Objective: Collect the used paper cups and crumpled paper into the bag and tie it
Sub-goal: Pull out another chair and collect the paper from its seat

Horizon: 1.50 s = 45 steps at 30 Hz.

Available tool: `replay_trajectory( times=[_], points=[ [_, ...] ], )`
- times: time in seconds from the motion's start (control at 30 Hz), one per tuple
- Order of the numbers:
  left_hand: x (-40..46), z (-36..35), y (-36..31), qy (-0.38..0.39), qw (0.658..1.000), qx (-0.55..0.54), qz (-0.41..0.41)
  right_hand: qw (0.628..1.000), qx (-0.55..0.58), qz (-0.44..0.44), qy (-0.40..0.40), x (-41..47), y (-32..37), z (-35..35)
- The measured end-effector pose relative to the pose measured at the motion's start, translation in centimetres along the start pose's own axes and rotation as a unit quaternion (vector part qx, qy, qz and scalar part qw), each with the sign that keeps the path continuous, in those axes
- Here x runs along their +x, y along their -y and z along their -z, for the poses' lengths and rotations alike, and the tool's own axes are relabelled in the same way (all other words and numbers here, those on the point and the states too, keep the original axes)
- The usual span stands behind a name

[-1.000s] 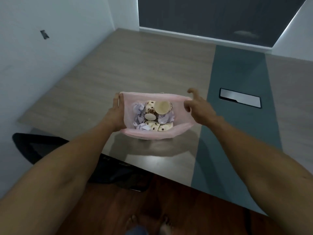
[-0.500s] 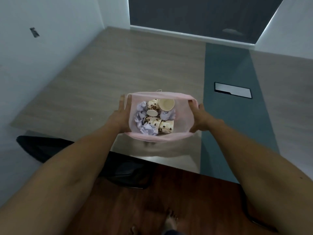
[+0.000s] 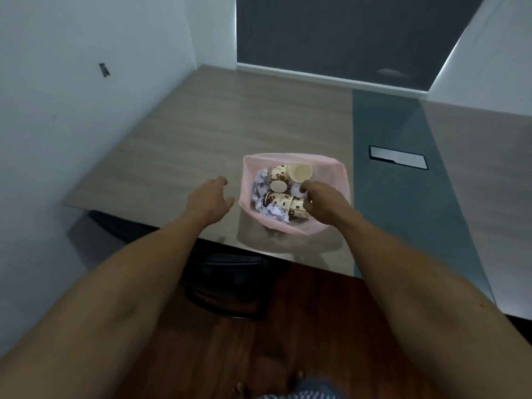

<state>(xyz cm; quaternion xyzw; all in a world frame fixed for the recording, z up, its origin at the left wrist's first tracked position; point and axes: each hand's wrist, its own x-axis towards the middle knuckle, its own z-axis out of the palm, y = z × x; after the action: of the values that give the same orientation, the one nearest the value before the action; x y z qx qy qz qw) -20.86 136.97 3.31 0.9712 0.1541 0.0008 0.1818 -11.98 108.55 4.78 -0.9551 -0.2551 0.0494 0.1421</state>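
A pink translucent bag [image 3: 290,157] stands open on the wooden table [image 3: 201,133], close to its near edge. Inside lie several brown-spotted paper cups [image 3: 279,174] and balls of crumpled white paper [image 3: 260,192]. My left hand [image 3: 209,198] hovers just left of the bag with its fingers spread, not touching it. My right hand [image 3: 324,203] is over the bag's near right side, its fingers curled above the cups. Whether it holds the rim or anything else is not visible.
A dark strip [image 3: 388,180] runs down the table with a metal cable hatch [image 3: 398,161] right of the bag. A black chair [image 3: 230,280] is tucked under the near edge. A white wall [image 3: 72,125] borders the table's left side.
Both hands have let go of the bag's sides. My left hand has drawn away to the left, and my right hand has moved in over the bag's opening.
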Motion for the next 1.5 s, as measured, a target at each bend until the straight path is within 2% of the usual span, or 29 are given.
replay_trajectory(
  times=[0.17,0.37,0.47,0.53,0.6,0.7,0.87,0.97,1.1,1.23,1.43,1.5],
  points=[
    [-4.9,1.2,2.4,-0.013,0.999,0.003,0.045,0.996,-0.002,0.027,0.083,-2.1,2.6,-3.1],
    [-11.5,1.1,3.7,-0.017,0.989,0.003,0.144,0.978,-0.010,0.104,0.182,-4.0,4.6,-6.0],
    [-14.1,-0.1,3.5,-0.049,0.984,-0.001,0.170,0.961,-0.016,0.135,0.242,-5.1,4.4,-7.5],
    [-15.3,-1.3,3.2,-0.088,0.976,-0.007,0.198,0.959,-0.030,0.165,0.230,-5.9,4.4,-8.5],
    [-16.3,-2.6,2.9,-0.129,0.958,-0.052,0.252,0.962,-0.025,0.190,0.196,-6.6,4.4,-9.6],
    [-16.8,-3.6,2.3,-0.152,0.915,-0.170,0.332,0.961,0.033,0.195,0.193,-7.7,4.3,-10.9],
    [-15.0,-4.5,2.1,-0.192,0.832,-0.371,0.365,0.963,0.063,0.193,0.180,-7.5,4.2,-12.5],
    [-14.1,-5.0,1.9,-0.221,0.794,-0.420,0.380,0.965,0.061,0.181,0.179,-7.5,4.1,-13.1],
    [-14.2,-4.7,1.9,-0.244,0.780,-0.427,0.386,0.966,0.037,0.184,0.175,-8.1,5.0,-13.3],
    [-15.5,-3.7,4.1,-0.237,0.780,-0.424,0.394,0.955,0.049,0.194,0.221,-9.0,7.6,-13.9],
    [-18.0,-1.6,10.4,-0.257,0.806,-0.312,0.433,0.931,0.074,0.228,0.276,-10.9,14.2,-16.1],
    [-18.8,-0.9,12.7,-0.266,0.805,-0.318,0.424,0.923,0.073,0.261,0.273,-11.5,16.6,-17.1]
  ],
)
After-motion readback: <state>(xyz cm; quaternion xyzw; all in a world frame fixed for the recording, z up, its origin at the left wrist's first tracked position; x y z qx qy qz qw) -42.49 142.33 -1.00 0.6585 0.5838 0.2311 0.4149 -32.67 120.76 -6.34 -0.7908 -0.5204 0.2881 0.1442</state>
